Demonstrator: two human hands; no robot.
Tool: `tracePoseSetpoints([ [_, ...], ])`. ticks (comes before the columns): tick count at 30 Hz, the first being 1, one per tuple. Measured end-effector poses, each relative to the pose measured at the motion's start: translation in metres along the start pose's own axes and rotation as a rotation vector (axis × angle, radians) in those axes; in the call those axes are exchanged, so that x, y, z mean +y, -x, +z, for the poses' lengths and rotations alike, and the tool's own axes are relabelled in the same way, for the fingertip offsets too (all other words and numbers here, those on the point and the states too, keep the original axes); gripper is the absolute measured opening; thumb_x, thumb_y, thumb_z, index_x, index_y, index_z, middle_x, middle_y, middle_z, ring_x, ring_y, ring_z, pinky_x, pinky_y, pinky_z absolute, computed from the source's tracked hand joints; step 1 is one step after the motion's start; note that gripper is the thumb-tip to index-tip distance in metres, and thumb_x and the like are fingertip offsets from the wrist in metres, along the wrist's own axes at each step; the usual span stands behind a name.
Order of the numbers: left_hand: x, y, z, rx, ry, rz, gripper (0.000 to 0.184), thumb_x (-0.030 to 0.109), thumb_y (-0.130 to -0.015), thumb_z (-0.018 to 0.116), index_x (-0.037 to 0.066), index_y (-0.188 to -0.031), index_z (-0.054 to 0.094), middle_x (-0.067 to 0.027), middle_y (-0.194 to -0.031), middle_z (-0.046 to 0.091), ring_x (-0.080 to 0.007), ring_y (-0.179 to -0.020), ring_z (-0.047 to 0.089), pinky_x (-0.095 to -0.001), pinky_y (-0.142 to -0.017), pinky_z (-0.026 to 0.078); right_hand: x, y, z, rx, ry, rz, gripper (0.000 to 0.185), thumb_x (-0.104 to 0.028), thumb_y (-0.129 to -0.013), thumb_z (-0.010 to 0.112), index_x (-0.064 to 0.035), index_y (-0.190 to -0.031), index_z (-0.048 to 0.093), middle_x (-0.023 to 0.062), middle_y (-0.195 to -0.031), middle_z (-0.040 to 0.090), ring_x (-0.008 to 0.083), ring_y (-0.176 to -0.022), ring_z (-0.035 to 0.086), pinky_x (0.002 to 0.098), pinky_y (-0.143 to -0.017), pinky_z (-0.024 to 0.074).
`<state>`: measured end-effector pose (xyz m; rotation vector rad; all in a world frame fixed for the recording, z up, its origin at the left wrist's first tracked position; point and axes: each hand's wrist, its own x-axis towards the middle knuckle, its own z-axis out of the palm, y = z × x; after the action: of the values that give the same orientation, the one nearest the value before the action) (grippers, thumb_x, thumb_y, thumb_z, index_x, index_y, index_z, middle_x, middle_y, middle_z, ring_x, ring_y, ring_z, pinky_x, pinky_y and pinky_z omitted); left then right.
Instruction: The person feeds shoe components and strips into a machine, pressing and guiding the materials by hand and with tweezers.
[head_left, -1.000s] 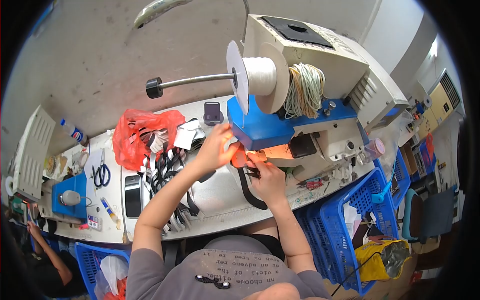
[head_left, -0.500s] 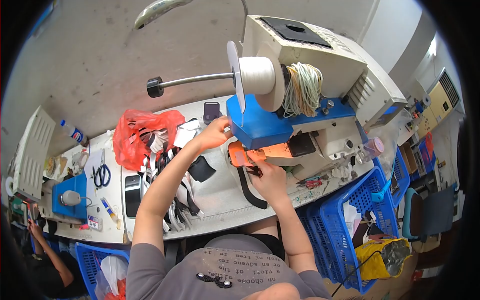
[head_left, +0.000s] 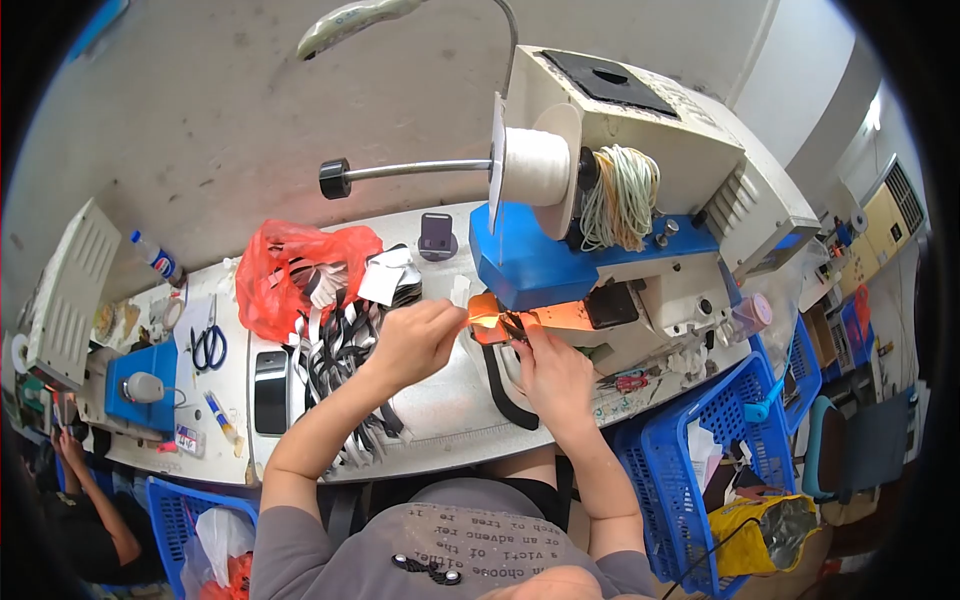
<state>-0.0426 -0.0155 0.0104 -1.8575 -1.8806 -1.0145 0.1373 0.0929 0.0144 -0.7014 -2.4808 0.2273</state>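
Black curved strap near the white table's front edge; right hand pinching a small dark object, left hand half-curled, can't tell if holding anything.

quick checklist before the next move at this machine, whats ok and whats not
1. White spool mounted on its rod: ok.
2. Orange-lit plate bright enough to see: ok.
3. Black strap apart from the strip pile: ok.
4. Right hand, secure grip: cannot tell, fingertips blend with dark items.
5. Left hand clear of the needle: cannot tell, needle not visible.
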Motion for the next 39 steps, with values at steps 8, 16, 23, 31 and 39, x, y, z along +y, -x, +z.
tracePoseSetpoints([
  [8,0.016,0.022,-0.030,0.190,0.546,-0.506,0.009,0.010,-0.093,0.056,0.001,-0.090,0.057,-0.0009,-0.062,0.052,-0.0063,-0.053,0.045,-0.0245,-0.047,0.036,-0.002,0.005,-0.015,-0.026,-0.271,0.086,0.018,-0.017,-0.083,0.065,-0.0059,-0.096,0.060,0.0133,-0.068,0.063,0.0312,-0.060,0.064,0.0392,-0.051,0.0485],
  [16,-0.093,0.116,-0.032,0.084,-0.606,-0.579,0.044,0.029,-0.089,0.062,-0.002,-0.120,0.054,-0.0188,-0.111,0.060,-0.0313,-0.102,0.058,-0.0395,-0.086,0.045,0.033,0.059,0.030,-0.262,-0.281,0.189,0.010,-0.010,-0.084,0.060,-0.0029,-0.091,0.060,0.0165,-0.069,0.062,0.0375,-0.065,0.062,0.0396,-0.059,0.0470],
  [23,-0.040,0.097,0.028,-0.055,0.190,-0.514,0.030,0.019,-0.082,0.068,0.002,-0.105,0.061,-0.0155,-0.107,0.060,-0.0313,-0.105,0.056,-0.0384,-0.091,0.043,0.037,0.067,0.107,-0.281,-0.283,0.280,0.023,-0.018,-0.082,0.065,-0.0009,-0.097,0.062,0.0200,-0.090,0.066,0.0391,-0.087,0.063,0.0441,-0.074,0.0496],
  [31,0.006,0.114,0.120,-0.341,0.762,-0.762,0.035,0.022,-0.091,0.058,0.001,-0.120,0.059,-0.0115,-0.108,0.064,-0.0192,-0.084,0.064,-0.0327,-0.072,0.052,0.034,0.072,0.119,-0.178,-0.361,0.401,0.021,-0.019,-0.077,0.071,-0.0009,-0.086,0.069,0.0162,-0.079,0.066,0.0318,-0.072,0.063,0.0391,-0.064,0.0481],
  [39,0.002,0.099,0.100,-0.164,1.621,-1.236,0.028,0.032,-0.094,0.057,0.005,-0.101,0.061,-0.0022,-0.091,0.063,-0.0088,-0.080,0.058,-0.0249,-0.070,0.046,0.021,0.069,0.063,-0.579,-0.548,0.159,0.016,-0.017,-0.079,0.069,-0.0035,-0.087,0.070,0.0155,-0.080,0.065,0.0322,-0.074,0.063,0.0380,-0.067,0.0483],
])
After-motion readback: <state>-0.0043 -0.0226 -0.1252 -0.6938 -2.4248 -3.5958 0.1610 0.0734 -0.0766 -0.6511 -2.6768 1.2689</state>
